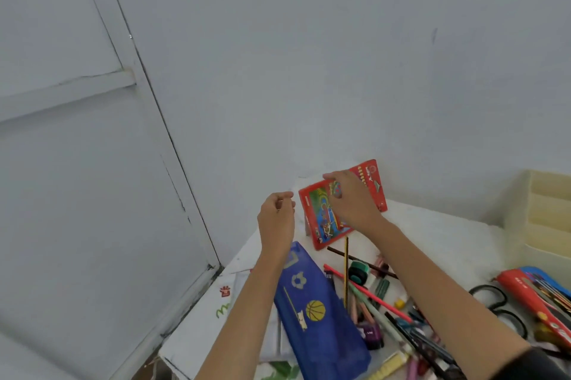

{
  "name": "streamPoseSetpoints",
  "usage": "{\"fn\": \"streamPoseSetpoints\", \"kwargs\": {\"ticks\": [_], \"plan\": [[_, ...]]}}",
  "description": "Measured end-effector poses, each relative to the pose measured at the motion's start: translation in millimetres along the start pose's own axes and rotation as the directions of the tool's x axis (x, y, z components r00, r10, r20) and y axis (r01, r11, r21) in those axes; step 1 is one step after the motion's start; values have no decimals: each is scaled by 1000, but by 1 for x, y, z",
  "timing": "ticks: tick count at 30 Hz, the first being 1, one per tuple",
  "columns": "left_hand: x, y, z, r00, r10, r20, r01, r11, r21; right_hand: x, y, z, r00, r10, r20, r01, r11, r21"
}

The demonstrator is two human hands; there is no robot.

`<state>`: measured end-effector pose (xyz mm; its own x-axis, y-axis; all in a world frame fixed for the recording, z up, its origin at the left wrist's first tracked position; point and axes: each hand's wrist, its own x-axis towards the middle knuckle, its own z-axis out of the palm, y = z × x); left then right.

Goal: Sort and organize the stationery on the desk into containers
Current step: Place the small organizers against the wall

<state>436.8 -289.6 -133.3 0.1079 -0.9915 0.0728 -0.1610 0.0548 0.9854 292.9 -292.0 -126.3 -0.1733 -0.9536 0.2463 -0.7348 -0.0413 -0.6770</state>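
Presently: red case (323, 220) steadied at the far edge of the desk (432, 240).
The right hand (349, 200) grips the case's upper edge, probably readying it for filling. The left hand (276, 215) hovers just beside it with fingers curled; whether it holds anything cannot be told. Loose pens (377, 302) lie heaped beside the blue pencil case (318, 308).

A: What are we looking at on the desk?
B: We are looking at a red pencil case (324, 222) standing open at the far edge. A blue pouch (321, 317) with a basketball patch is lying nearer, beside a heap of loose pens and pencils (375, 302). Farther right, black scissors (501, 308) are lying flat.
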Motion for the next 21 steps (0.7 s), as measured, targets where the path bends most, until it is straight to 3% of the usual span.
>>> {"fn": "streamPoseSetpoints", "kwargs": {"ticks": [3, 7, 13, 18, 21], "plan": [[18, -4, 3, 999, -4, 44, 4, 1000, 11, 19, 7, 4, 996, -8, 93, 25, 983, -184], [35, -14, 8, 996, -21, 85, 19, 1000, 20, 19, 18, 1, 999, -34, 42, 45, 950, -308], [47, -21, 19, 988, -38, 148, 37, 999, 5, -4, 31, -9, 969, -94, -227, 40, 972, -230], [49, -22, 27, 988, -7, 157, 2, 999, 34, -25, 43, -13, 916, -11, -401, -55, 986, -154], [48, -21, 29, 990, 18, 137, -21, 999, 24, -32, 43, -17, 903, 74, -423, -154, 975, -158]]}}
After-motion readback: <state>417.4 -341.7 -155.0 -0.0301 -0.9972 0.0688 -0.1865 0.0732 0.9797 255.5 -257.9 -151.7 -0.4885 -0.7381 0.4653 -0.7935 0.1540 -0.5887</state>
